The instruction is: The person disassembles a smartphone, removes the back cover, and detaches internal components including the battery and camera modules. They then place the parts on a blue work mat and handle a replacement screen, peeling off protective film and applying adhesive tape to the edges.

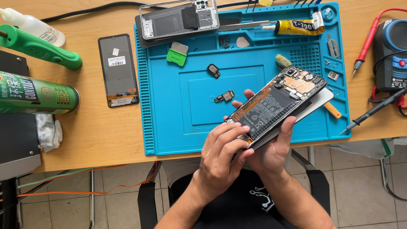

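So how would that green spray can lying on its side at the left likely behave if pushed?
The green spray can is a cylinder lying on its side on the wooden table, so it would probably roll. Its smooth wall likely feels slippery. It looks rigid, unlikely to flex.

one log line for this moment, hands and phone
left hand: fingers on lower end of opened black phone with exposed battery | right hand: cradles it underneath | position: above blue silicone repair mat

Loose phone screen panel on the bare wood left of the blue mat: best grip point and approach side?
Judging by its pose, pinch the phone screen panel across its two long edges, coming from above. It lies flat and face-down on the wooden table, so only the thin edges offer purchase. The blue mat crowds its right edge; the left long edge has more free wood for a fingertip.
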